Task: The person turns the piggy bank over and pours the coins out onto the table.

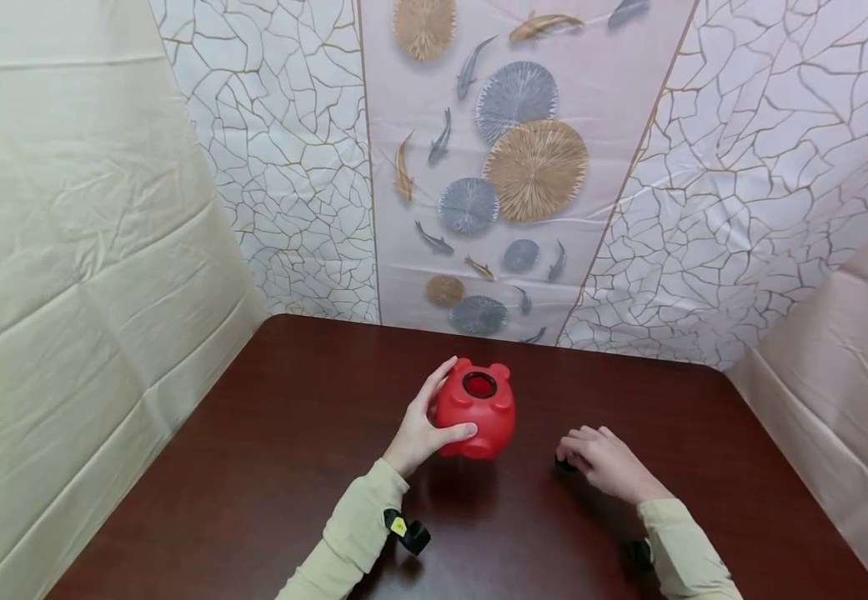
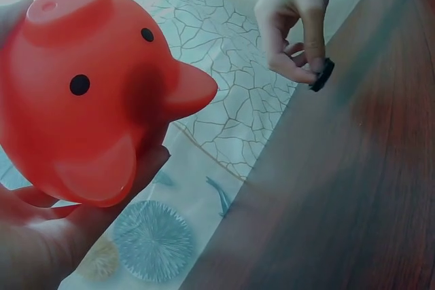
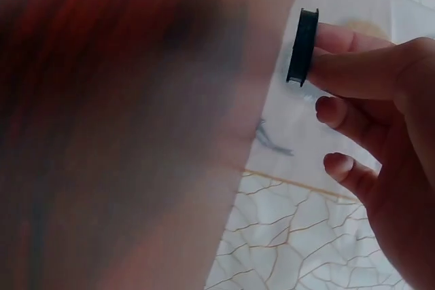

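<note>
A red piggy bank (image 1: 489,421) is held above the table by my left hand (image 1: 418,429), thumb on one side and fingers on the other. Its black-rimmed round hole (image 1: 479,384) faces up toward the head camera. In the left wrist view the piggy bank (image 2: 75,113) shows its snout, dark eyes and an ear. To the right, my right hand (image 1: 606,462) pinches a small black stopper (image 3: 302,47) between thumb and finger. The other fingers of the right hand (image 3: 401,100) are bent and hold nothing. Stopper and piggy bank are apart.
Beneath both hands is a dark reddish-brown table (image 1: 253,467). Behind it hangs a patterned cloth (image 1: 306,167), and plain cream cloth (image 1: 66,292) covers the left side. A black wrist camera (image 1: 413,535) sits on the left sleeve.
</note>
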Available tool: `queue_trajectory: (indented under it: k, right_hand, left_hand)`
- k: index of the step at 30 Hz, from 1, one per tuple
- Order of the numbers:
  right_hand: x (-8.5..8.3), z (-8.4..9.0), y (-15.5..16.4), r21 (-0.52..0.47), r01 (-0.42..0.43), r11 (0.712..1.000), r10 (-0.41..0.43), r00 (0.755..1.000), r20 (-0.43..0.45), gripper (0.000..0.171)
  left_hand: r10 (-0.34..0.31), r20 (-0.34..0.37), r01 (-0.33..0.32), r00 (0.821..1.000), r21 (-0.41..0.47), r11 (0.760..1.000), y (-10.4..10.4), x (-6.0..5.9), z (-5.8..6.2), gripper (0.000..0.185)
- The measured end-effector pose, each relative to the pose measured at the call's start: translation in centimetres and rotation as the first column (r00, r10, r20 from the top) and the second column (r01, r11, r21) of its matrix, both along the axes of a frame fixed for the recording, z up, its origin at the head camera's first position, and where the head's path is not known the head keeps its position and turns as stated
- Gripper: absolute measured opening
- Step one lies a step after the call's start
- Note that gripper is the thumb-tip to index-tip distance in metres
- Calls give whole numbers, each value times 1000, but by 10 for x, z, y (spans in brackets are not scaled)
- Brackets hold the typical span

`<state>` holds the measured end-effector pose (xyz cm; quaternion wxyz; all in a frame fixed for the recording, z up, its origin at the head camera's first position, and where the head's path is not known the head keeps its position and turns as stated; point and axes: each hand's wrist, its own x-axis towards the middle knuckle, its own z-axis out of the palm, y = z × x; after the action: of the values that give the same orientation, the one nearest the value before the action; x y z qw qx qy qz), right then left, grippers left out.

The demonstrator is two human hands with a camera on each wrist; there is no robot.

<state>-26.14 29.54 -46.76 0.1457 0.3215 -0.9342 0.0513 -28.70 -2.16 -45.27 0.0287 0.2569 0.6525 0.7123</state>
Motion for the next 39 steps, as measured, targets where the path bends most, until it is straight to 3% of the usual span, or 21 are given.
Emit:
queue_trajectory:
  k: [7,17,21,24,27,29,34,39]
  right_hand:
    - [6,-9,5,9,11,1000,-12,996,92,24]
    - [6,-7,2,-27,27,999,-22,981,194,27]
    - [7,3,-4,-74,15,997,-4,990,144,30]
    - [8,21,-13,-143,-29,989,30,1000,5,31]
    - [9,44,-30,-299,-68,952,38,994,-107,31]
    - [9,58,-45,-424,-71,903,25,993,-111,33]
    - [11,72,-82,-618,58,784,18,993,115,73]
    - [4,62,-97,-672,108,733,113,954,276,100]
  left_hand:
    - [-21,0,21,1000,6,1000,2,-1,-2,82]
    - [24,23,-25,999,11,1000,-1,-1,3,83]
    - [23,25,-23,999,10,1000,-2,0,3,82]
    - [19,25,-19,999,12,1000,-2,0,2,83]
    - [18,20,-18,1000,9,1000,-2,-1,1,83]
    - [23,14,-23,1000,8,1000,-2,-1,0,83]
    - [21,4,-21,1000,-3,1000,-1,-2,-1,83]
    - [-14,-12,14,1000,5,1000,2,-2,-2,85]
